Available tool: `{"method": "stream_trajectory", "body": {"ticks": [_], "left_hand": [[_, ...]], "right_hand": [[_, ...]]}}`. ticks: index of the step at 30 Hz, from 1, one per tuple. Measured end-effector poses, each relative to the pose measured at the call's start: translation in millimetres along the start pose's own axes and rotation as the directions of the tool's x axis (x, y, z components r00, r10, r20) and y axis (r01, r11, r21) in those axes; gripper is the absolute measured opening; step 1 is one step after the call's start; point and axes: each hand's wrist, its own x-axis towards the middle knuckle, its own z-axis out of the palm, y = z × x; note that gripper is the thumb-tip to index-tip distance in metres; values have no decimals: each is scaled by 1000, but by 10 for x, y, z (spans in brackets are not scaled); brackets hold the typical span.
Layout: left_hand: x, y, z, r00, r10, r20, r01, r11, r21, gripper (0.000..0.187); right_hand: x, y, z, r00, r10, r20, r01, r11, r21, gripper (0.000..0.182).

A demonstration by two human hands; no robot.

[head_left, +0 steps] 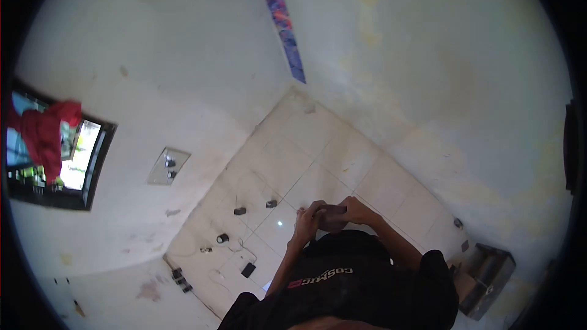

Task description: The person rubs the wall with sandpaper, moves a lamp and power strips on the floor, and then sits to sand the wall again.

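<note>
In front of my black shirt (361,269), both hands are together at waist height over the tiled floor. Between them is a soft-looking, brownish-mauve item (333,217), too small and dim here to name its kind. My left hand (310,215) is closed on its left edge with bent fingers. On the other side my right hand (354,209) grips the upper right edge. The lower part of the item hangs toward my shirt, and some fingertips are hidden behind it.
On the floor to the left lie small black boxes (240,211), a round black-and-white item (222,238), a black rectangular device (248,269) and thin cables. A power strip (180,280) sits by the wall. Right of me stands a dark cabinet (489,281). Red cloth (44,137) hangs at the window.
</note>
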Motion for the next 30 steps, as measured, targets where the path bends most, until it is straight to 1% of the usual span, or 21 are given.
{"method": "stream_trajectory", "body": {"ticks": [1,2,4,5,8,11,12,13,14,16,17,19,20,21,22,23,24,25,27,29,30], "left_hand": [[120,120,151,993,88,76,-84,995,-49,23],[250,272,178,989,105,107,-100,994,-50,23],[474,509,167,957,146,251,-169,983,72,22],[651,514,145,949,146,281,-173,982,73,22],[1218,527,-43,918,186,351,-216,975,48,24],[1853,454,-93,888,222,402,-254,967,28,24],[2098,489,-123,867,230,441,-267,963,24,24],[2287,522,-150,851,130,509,-201,976,86,25],[2457,545,-143,827,34,562,-141,979,148,26],[2828,472,-88,820,85,565,-129,991,39,26],[2950,440,-84,833,104,544,-96,994,-43,27],[3151,408,-28,829,132,544,-86,990,-110,25],[3226,303,29,872,190,452,-140,980,-141,25],[3329,176,106,903,251,349,-202,964,-172,25],[3415,-1,156,917,180,356,-96,966,-241,24],[3478,-106,178,913,179,367,-92,966,-243,24],[3579,-246,246,924,79,374,7,975,-223,20],[3698,-457,323,926,-22,376,105,974,-201,16],[3984,-985,613,921,-18,389,105,973,-204,15],[4330,-1481,1005,915,-29,402,135,962,-238,15],[4566,-1737,1252,913,-11,407,124,960,-252,15]], "right_hand": [[-134,59,-243,985,64,159,-61,998,-24,44],[-157,3,-424,989,73,127,-71,997,-14,44],[-127,-132,-654,934,-213,288,142,958,248,46],[-92,-219,-756,942,-207,264,136,955,264,46],[169,-308,-938,975,-194,110,150,936,317,44],[520,-190,-998,975,-159,-153,192,953,236,40],[597,-259,-1077,975,-55,-214,80,991,108,37],[653,-313,-1110,961,53,-271,-56,998,-5,35],[736,-317,-1115,954,79,-290,-79,997,12,35],[923,-163,-1124,837,56,-544,-66,998,1,29],[1013,28,-1112,827,76,-557,-82,997,15,29],[1189,409,-1092,730,-15,-684,-232,935,-269,19],[1123,261,-1196,721,3,-693,-242,938,-247,19],[976,-2,-1445,515,14,-857,-233,965,-124,18],[918,-81,-1665,275,41,-961,-192,981,-13,22],[919,179,-1784,95,-76,-993,-231,968,-97,53],[919,487,-1965,-32,-254,-967,-381,897,-223,56],[933,740,-2125,-153,-299,-942,-420,882,-213,58],[998,1284,-2491,-295,-451,-842,-594,777,-208,46],[1188,1878,-2785,-336,-595,-730,-688,685,-242,27],[1355,2201,-2915,-339,-608,-718,-696,675,-244,27]]}}
